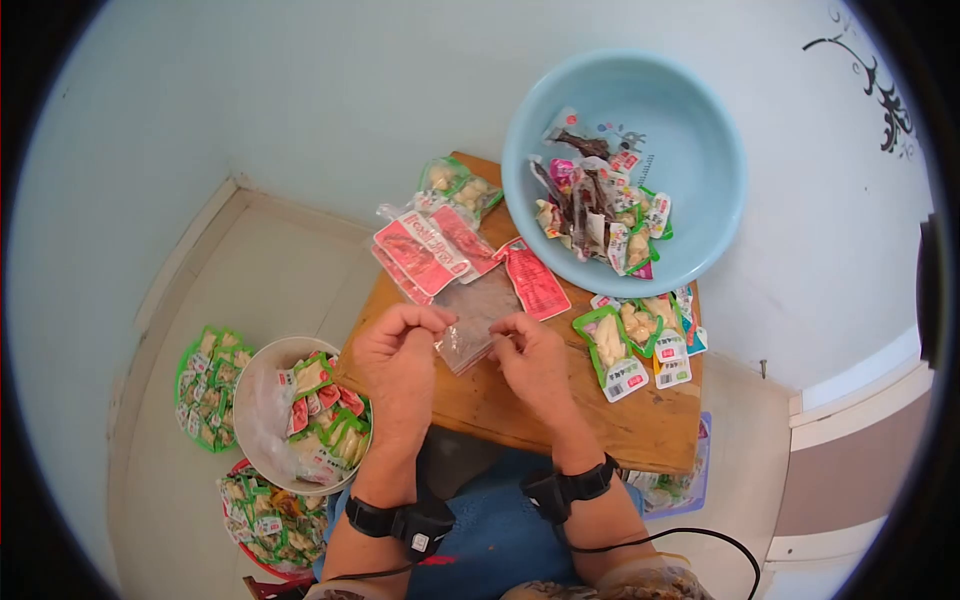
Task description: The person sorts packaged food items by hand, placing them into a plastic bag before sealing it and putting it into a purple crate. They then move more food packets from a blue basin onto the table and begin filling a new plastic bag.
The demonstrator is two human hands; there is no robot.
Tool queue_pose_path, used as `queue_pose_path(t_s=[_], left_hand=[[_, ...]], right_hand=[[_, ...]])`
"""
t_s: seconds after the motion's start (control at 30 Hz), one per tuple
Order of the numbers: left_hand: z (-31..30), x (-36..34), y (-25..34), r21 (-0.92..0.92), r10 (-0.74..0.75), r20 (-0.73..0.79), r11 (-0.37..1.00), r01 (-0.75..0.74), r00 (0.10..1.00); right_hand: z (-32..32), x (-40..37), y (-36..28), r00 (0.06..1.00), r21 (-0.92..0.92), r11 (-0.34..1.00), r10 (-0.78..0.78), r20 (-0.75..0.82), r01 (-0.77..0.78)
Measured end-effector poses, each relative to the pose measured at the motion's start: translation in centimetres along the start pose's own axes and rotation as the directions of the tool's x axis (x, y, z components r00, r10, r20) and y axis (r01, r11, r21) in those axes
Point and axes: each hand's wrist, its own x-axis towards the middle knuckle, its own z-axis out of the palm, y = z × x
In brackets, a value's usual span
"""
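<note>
A clear plastic bag lies slanted over the front part of the small wooden table. At its left edge my left hand is closed, thumb and forefinger pinching the plastic. On the opposite edge my right hand pinches the bag too, its fingers curled. Just beyond the bag are red-and-white printed food packets in clear plastic, and another red packet lies to their right. Whether anything is inside the bag cannot be made out.
A blue basin with assorted snack packets stands at the table's back right. Green-edged packets lie on the right side. To the left, a white bucket, a green basket and a red basket hold more packets.
</note>
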Motion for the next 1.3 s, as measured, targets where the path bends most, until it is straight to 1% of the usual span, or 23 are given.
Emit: queue_pose_path(t_s=[0.07,0.13,0.2,0.23,0.3,0.33,0.4,0.43,0.5,0.63,0.7,0.73,0.8,0.83,0.9,0.93,1.0,1.03,1.1,1.13,1.2,1.23,1.3], left_hand=[[0.0,0.2,0.2,0.0,-0.011,-0.01,1.0,0.011,1.0],[-0.1,0.2,0.4,0.052,-0.021,-0.045,0.998,0.023,0.999],[-0.2,0.4,0.4,0.058,-0.026,-0.047,0.998,0.029,0.999],[-0.2,0.5,0.4,0.059,-0.032,-0.056,0.998,0.036,0.998],[-0.1,0.5,0.3,0.058,-0.029,-0.054,0.998,0.032,0.998],[-0.1,0.5,0.2,0.057,-0.024,-0.055,0.998,0.027,0.998],[0.2,0.5,0.1,0.046,-0.029,-0.058,0.998,0.032,0.998],[0.3,0.4,0.1,0.035,-0.034,-0.062,0.999,0.036,0.998],[0.2,0.4,-0.4,0.052,-0.03,-0.041,0.998,0.032,0.999],[0.5,0.2,-0.6,0.052,-0.03,-0.01,0.998,0.031,0.999],[0.5,0.3,-0.7,0.05,-0.031,-0.011,0.998,0.032,0.999],[0.5,0.3,-0.7,0.047,-0.032,-0.011,0.998,0.033,0.999],[0.6,0.2,-0.7,0.048,-0.044,-0.014,0.998,0.045,0.999],[0.6,0.2,-0.7,0.048,-0.056,-0.018,0.997,0.057,0.998],[0.6,0.2,-0.7,0.039,-0.061,-0.007,0.997,0.061,0.998],[0.6,0.2,-0.6,0.034,-0.064,0.001,0.997,0.064,0.998],[0.5,0.2,-0.6,0.037,-0.069,-0.002,0.997,0.069,0.998],[0.5,0.2,-0.5,0.04,-0.074,-0.004,0.996,0.074,0.997],[0.4,0.3,-0.7,0.048,-0.066,-0.015,0.997,0.067,0.998],[0.3,0.4,-0.7,0.056,-0.059,-0.021,0.997,0.06,0.998],[0.4,0.4,-0.7,0.061,-0.059,-0.022,0.996,0.06,0.998],[0.4,0.4,-0.7,0.064,-0.056,-0.02,0.996,0.057,0.998],[0.5,0.3,-0.7,0.063,-0.064,-0.022,0.996,0.065,0.998]], right_hand=[[-0.2,0.2,-0.4,1.0,-0.024,1.0,-0.018,-0.021,0.018],[-0.6,0.4,-0.7,0.999,-0.042,0.999,-0.035,-0.034,0.033],[-1.2,0.7,-1.0,0.984,-0.173,0.978,-0.138,-0.115,0.117],[-1.5,0.8,-0.9,0.983,-0.171,0.978,-0.137,-0.119,0.116],[-2.2,1.1,-0.6,0.978,-0.316,0.943,-0.154,-0.137,0.104],[-2.3,1.3,-0.4,0.978,-0.316,0.943,-0.154,-0.138,0.104],[-2.6,1.8,0.3,0.903,-0.608,0.763,-0.395,-0.167,0.221],[-2.7,2.0,0.8,0.904,-0.608,0.763,-0.394,-0.168,0.22],[-2.8,2.5,1.9,0.908,-0.669,0.703,-0.406,-0.098,0.242],[-2.7,3.0,2.8,0.92,-0.699,0.67,-0.389,-0.043,0.25],[-2.7,3.2,2.9,0.947,-0.73,0.656,-0.319,-0.038,0.192],[-2.5,3.4,3.3,0.947,-0.73,0.656,-0.319,-0.038,0.192],[-2.3,3.7,4.3,0.947,-0.798,0.569,-0.321,0.01,0.201],[-2.5,3.6,4.5,0.947,-0.8,0.567,-0.32,0.007,0.197],[-2.6,3.6,4.5,0.935,-0.836,0.487,-0.346,0.08,0.252],[-2.6,3.6,4.3,0.935,-0.836,0.487,-0.346,0.081,0.252],[-2.9,3.6,3.5,0.928,-0.799,0.588,-0.354,-0.116,0.125],[-3.2,3.7,3.3,0.928,-0.799,0.588,-0.354,-0.113,0.127],[-4.0,4.0,2.9,0.85,-0.722,0.679,-0.453,-0.268,0.135],[-4.5,4.0,2.6,0.852,-0.722,0.679,-0.452,-0.264,0.136],[-5.5,3.9,2.0,0.872,-0.486,0.87,-0.303,-0.384,0.088],[-5.9,4.0,2.3,0.873,-0.486,0.869,-0.302,-0.382,0.088],[-6.7,4.2,3.0,0.879,-0.307,0.948,-0.211,-0.427,0.078]])
